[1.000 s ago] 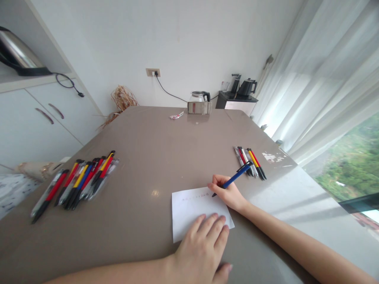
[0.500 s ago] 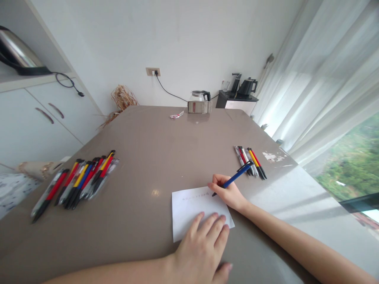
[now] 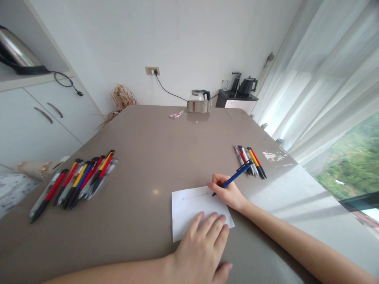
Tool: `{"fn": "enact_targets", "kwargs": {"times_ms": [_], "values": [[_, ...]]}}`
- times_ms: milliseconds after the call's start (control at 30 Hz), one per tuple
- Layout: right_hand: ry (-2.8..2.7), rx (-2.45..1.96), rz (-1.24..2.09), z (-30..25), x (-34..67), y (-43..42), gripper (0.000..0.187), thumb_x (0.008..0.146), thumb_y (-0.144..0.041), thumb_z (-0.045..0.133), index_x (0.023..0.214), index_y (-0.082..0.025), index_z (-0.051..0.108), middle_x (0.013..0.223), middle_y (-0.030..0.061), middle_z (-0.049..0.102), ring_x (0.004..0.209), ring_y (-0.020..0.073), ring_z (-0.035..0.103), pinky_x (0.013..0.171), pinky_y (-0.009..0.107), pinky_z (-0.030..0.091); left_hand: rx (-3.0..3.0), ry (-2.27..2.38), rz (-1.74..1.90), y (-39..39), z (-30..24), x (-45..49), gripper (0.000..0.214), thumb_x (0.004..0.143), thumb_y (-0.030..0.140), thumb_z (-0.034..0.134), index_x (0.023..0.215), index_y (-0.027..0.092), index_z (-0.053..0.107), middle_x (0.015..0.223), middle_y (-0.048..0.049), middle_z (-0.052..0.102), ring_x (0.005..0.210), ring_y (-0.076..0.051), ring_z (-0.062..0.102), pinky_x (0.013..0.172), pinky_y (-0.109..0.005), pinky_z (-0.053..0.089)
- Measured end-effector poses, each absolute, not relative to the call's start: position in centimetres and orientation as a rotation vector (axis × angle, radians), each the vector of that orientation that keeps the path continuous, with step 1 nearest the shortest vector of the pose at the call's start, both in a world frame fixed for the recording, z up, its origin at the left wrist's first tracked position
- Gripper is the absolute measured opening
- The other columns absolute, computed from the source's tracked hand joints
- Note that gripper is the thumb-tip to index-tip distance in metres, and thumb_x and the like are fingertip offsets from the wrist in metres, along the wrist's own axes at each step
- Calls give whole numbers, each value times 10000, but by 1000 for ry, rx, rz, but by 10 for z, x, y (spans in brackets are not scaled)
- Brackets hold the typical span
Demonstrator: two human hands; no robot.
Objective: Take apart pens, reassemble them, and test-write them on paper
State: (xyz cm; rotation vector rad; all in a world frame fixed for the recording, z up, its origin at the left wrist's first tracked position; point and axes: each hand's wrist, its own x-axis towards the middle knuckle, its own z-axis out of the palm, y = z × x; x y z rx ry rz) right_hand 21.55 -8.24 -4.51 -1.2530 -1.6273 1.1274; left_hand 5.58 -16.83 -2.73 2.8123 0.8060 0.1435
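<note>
My right hand (image 3: 229, 193) is closed around a blue pen (image 3: 235, 176), pinching it low on the barrel, with the tip down on the far right corner of the sheet of paper (image 3: 189, 205). My left hand (image 3: 201, 246) lies flat with its fingers loosely spread, pressing the sheet's near edge onto the table (image 3: 166, 150). Just beyond the pen's tail sits a small bunch of pens (image 3: 250, 161). A longer row of pens (image 3: 75, 181) lies well off to the left.
</note>
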Motion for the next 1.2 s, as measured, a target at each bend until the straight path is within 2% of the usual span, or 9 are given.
{"fn": "enact_targets", "kwargs": {"times_ms": [600,900,1100,1200], "values": [[-1653,-1249,1115,-44,216,-83,243,727,-246,476,533,-175,348,493,-51,339,488,72,315,451,206,263,2841,815,169,-169,-28,54,571,833,466,273,1300,139,291,1364,-82,312,1236,-213,269,1018,-361,194],[-1643,-1249,1115,-44,215,-83,240,732,-244,473,537,-175,350,497,-50,339,491,74,314,452,207,262,2816,806,152,-168,-25,56,563,843,458,243,1299,132,290,1365,-84,310,1245,-207,254,1024,-361,189],[-1638,-1244,1114,-44,215,-83,239,731,-232,475,533,-176,354,497,-49,356,488,75,323,453,210,261,2829,812,170,-169,-27,55,581,820,459,321,1303,139,285,1368,-79,305,1242,-211,255,1026,-358,189],[-1638,-1242,1115,-44,215,-83,238,730,-234,476,533,-175,357,496,-49,360,486,76,326,452,210,262,2827,815,169,-169,-27,55,572,829,456,300,1302,136,287,1366,-81,309,1242,-211,256,1025,-360,191]]}}
